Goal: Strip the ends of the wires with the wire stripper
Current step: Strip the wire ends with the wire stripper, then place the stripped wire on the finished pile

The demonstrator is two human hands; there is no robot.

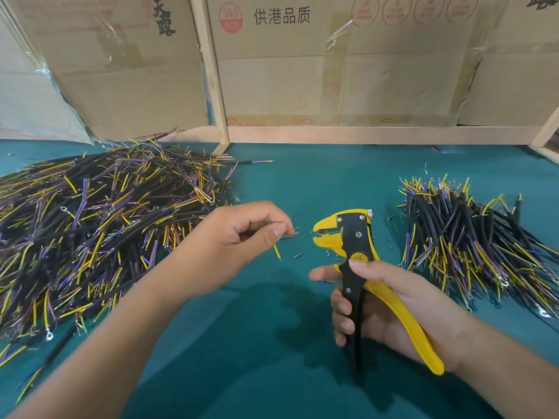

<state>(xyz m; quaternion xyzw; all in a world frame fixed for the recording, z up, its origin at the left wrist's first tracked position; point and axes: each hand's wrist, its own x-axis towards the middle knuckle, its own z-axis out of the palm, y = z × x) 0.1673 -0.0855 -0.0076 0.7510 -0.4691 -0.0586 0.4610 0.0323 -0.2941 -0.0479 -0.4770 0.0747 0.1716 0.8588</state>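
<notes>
left hand (242, 234) pinches a wire (289, 236) near the wire stripper (354, 240) gripped by right hand (393, 300); a shaky aim could miss the slot

- A big pile of wires (99, 225) lies on the table (272, 343) at the left.
- A smaller pile of wires (472, 240) lies at the right.
- The wire stripper (357, 258) is between them.
- Cardboard boxes (332, 62) stand behind.

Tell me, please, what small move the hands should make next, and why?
Probably the left hand should feed its pinched wire rightward into the stripper: the tip sits just short of the head, which the right hand holds facing it.
</notes>
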